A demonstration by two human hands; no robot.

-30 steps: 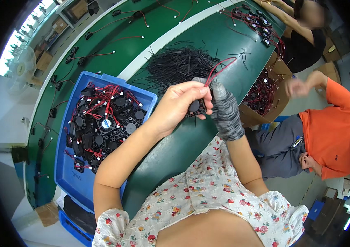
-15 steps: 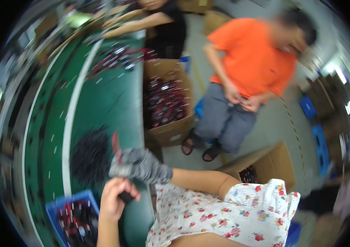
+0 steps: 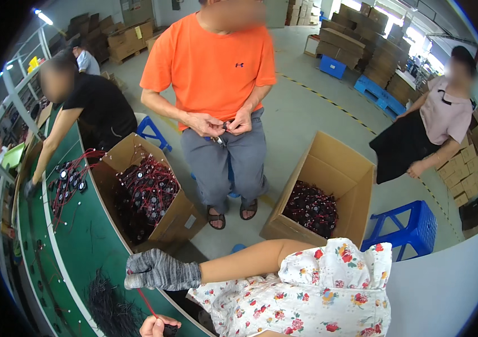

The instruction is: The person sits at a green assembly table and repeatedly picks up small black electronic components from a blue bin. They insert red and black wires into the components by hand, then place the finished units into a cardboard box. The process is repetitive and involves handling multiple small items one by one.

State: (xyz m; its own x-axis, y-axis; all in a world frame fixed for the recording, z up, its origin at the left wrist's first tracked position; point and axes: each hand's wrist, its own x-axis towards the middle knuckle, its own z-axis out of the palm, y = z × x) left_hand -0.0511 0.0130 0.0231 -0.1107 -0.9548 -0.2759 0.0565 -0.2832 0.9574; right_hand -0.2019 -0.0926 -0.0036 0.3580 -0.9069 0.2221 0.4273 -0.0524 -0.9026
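My right hand (image 3: 160, 271), in a grey knitted glove, reaches left over the green work table (image 3: 107, 236). Its closed fingertips pinch one end of a thin red wire (image 3: 148, 302). That wire runs down toward my bare left hand (image 3: 154, 327), cut off by the lower edge. Curled fingers there grip a small black part (image 3: 170, 330), mostly hidden, so its kind does not show. Beside both hands, a pile of thin black strands (image 3: 109, 306) lies on the table.
Past the table's edge stand a carton (image 3: 191, 216) of round black parts with red wires and a second carton (image 3: 354, 205) of similar parts. A seated person in orange (image 3: 211, 62) handles something small. A blue stool (image 3: 413, 227) and a standing person (image 3: 447, 112) are at right.
The view has swung to the right, bringing in the second carton, the stool and the standing person. My hands now appear lower in view, with the red wire stretched between them.
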